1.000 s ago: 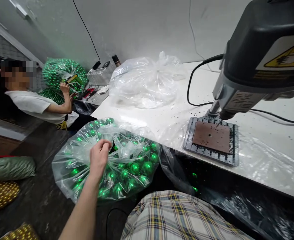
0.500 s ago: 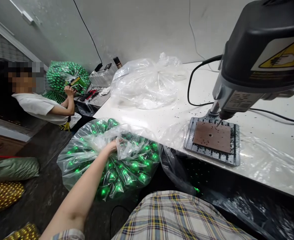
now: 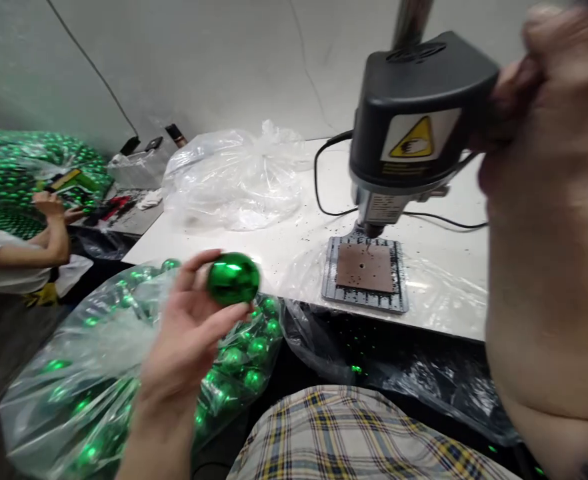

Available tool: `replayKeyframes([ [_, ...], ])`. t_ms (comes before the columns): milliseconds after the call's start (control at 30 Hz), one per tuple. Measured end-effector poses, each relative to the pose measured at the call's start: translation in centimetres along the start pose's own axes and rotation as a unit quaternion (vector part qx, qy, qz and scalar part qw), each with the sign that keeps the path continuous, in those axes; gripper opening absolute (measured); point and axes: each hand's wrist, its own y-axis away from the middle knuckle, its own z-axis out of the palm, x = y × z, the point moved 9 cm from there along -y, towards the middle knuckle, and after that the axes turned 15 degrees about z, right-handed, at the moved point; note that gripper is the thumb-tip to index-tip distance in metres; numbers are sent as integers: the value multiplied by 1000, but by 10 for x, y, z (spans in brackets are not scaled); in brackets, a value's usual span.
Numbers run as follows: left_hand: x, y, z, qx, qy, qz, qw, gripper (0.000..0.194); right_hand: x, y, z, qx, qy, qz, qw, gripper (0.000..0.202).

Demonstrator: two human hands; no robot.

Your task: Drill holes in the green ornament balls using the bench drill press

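Observation:
A shiny green ball ornament (image 3: 233,279) sits between the thumb and fingers of my left hand (image 3: 187,330), above the table's front edge. Below it lies a clear plastic bag (image 3: 119,340) full of similar green balls. My right hand (image 3: 549,87), blurred and raised, has its fingers curled at the right side of the drill press (image 3: 424,87); the exact part gripped is hidden. Under the drill chuck (image 3: 374,230), a brown square board (image 3: 374,273) with a small hole rests on the slotted metal base (image 3: 399,293).
A crumpled clear plastic bag (image 3: 234,180) lies on the white table (image 3: 314,223), among scattered dark specks. A black cable (image 3: 319,193) loops beside the drill press. At the left, a co-worker's hand (image 3: 49,203) holds something near a large bag of green balls (image 3: 34,173).
My left hand has come up out of the bag with a green ball. My right hand has appeared at the drill press. The view has swung right.

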Motion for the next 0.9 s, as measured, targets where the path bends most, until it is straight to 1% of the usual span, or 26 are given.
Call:
replayKeyframes([
  [33, -26, -2, 37, -35, 71, -55, 995, 70, 5, -4, -5, 28, -14, 45, 998, 37],
  [67, -51, -4, 72, -61, 129, -101, 985, 69, 10, -6, -8, 48, -24, 79, 995, 38],
  [100, -73, -6, 101, -66, 173, -132, 974, 68, 13, -7, -8, 57, -31, 104, 992, 39],
  [133, -93, -8, 124, -64, 197, -155, 966, 68, 14, -8, -7, 60, -33, 109, 992, 40],
  [167, -111, -10, 142, -59, 209, -170, 961, 67, 15, -8, -5, 53, -38, 113, 991, 41],
  [200, -126, -13, 156, -51, 214, -177, 959, 66, 16, -8, -2, 43, -42, 115, 992, 41],
  [233, -138, -15, 166, -44, 213, -179, 960, 66, 16, -8, 0, 34, -44, 112, 992, 41],
  [267, -147, -17, 173, -40, 211, -178, 960, 66, 15, -8, 2, 25, -43, 107, 993, 42],
  [333, -159, -20, 182, -41, 204, -168, 964, 67, 16, -8, 4, 15, -34, 109, 993, 42],
  [433, -166, -21, 190, -55, 190, -143, 970, 65, 18, -7, 1, 36, -37, 116, 992, 41],
  [500, -166, -22, 194, -64, 175, -122, 975, 63, 18, -6, -1, 48, -51, 116, 991, 42],
  [600, -163, -23, 204, -93, 129, -87, 983, 60, 16, -3, 0, 33, -74, 100, 992, 49],
  [667, -160, -24, 211, -111, 97, -60, 987, 57, 15, -2, 1, 21, -63, 94, 993, 57],
  [767, -158, -25, 220, -135, 65, -20, 989, 54, 15, -2, 1, 20, -28, 94, 995, 64],
  [833, -158, -24, 226, -151, 32, 10, 988, 53, 15, -3, 1, 20, -32, 90, 995, 67],
  [900, -156, -22, 227, -155, -20, 52, 986, 54, 15, -4, 1, 22, -46, 88, 995, 68],
])
